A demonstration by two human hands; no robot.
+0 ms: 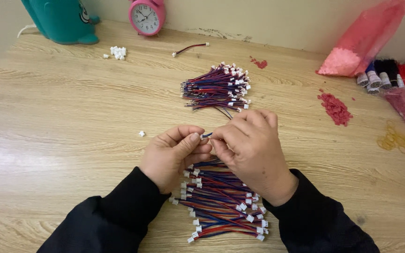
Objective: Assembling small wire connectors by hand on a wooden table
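My left hand (172, 154) and my right hand (251, 150) meet above the wooden table (62, 126), fingertips pinched together on one short red-and-blue wire lead (206, 135). Only a small bit of the lead shows between the fingers. Directly beneath my hands lies a pile of red-and-blue wire leads with white plug ends (223, 206). A second, neater bundle of the same leads (216, 88) lies farther back, just beyond my right hand.
A single white plug (142, 133) lies left of my hands, a small heap of white plugs (117, 52) and one loose lead (191, 48) farther back. Pink clock (146, 17), teal toy (62, 21), pink bag (364, 40), thread spools (383, 75), red bits (335, 108), yellow rubber bands (394, 140) ring the edges.
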